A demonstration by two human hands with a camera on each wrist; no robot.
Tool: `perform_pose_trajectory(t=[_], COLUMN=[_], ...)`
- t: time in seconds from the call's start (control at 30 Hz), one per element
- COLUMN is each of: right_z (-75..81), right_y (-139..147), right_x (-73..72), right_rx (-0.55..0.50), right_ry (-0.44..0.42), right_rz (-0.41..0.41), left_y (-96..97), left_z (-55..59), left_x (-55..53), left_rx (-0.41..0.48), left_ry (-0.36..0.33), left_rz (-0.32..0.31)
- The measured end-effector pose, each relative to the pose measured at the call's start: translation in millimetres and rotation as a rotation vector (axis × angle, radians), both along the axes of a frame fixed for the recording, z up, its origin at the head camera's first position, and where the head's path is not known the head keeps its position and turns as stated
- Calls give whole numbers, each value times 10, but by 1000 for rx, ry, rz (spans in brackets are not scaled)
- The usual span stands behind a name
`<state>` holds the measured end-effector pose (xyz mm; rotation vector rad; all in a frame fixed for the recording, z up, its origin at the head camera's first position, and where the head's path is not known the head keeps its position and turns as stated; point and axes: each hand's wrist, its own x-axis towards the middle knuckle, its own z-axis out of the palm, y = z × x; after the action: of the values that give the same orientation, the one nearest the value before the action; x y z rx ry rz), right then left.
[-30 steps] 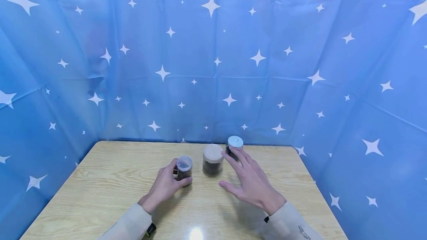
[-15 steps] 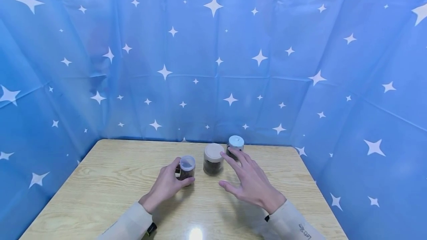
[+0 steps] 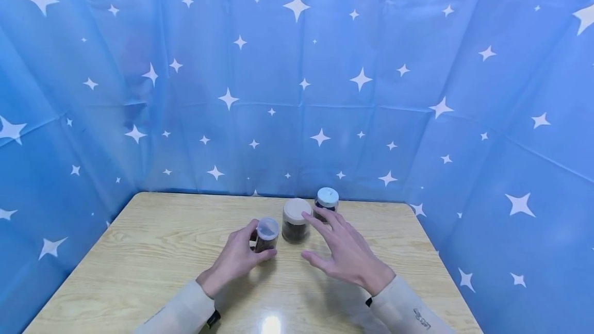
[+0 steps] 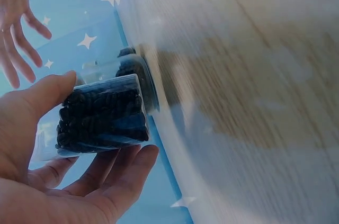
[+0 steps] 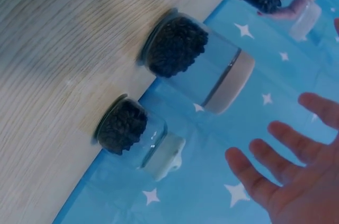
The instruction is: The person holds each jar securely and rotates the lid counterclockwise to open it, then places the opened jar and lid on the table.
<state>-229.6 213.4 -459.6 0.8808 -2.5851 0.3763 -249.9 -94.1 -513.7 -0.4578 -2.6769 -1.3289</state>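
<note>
My left hand [image 3: 235, 255] grips a small clear jar [image 3: 266, 244] with a translucent lid, thumb on one side and fingers on the other. Dark bean-like pieces [image 4: 103, 115] fill much of it in the left wrist view. Just to its right stands a larger jar [image 3: 295, 230] with a pale pinkish lid [image 5: 230, 82], part-filled with similar dark pieces. Behind that, a smaller jar [image 5: 130, 128] has a light blue lid [image 3: 328, 197]. My right hand [image 3: 347, 255] hovers with spread fingers in front of these two jars, holding nothing, its fingertips overlapping them in the head view.
The jars are on a light wood-grain table [image 3: 153, 251], toward its back edge. A blue curtain [image 3: 260, 66] with white stars hangs behind the table and along both sides.
My left hand has brought the small jar a little to the right, closer to the larger jar. The right hand stays nearly where it was, and the other two jars have not moved.
</note>
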Motion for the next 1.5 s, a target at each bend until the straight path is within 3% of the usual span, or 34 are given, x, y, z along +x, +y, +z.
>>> perform_pose_trajectory(t=[0.47, 0.67, 0.97, 1.3, 1.5], right_z=[63, 114, 126, 147, 137], right_y=[-66, -111, -162, -233, -309], right_x=[13, 32, 100, 122, 142], right_rx=[-3, -28, -51, -68, -86], right_ry=[0, -26, -29, -34, -26], right_rz=[50, 72, 108, 128, 170], left_y=[129, 195, 316, 386, 413], left_z=[100, 138, 136, 143, 152], left_x=[90, 95, 170, 231, 264], left_rx=[13, 18, 38, -2, -23], left_ry=[21, 44, 25, 97, 100], left_rz=[-117, -132, -174, -195, -197])
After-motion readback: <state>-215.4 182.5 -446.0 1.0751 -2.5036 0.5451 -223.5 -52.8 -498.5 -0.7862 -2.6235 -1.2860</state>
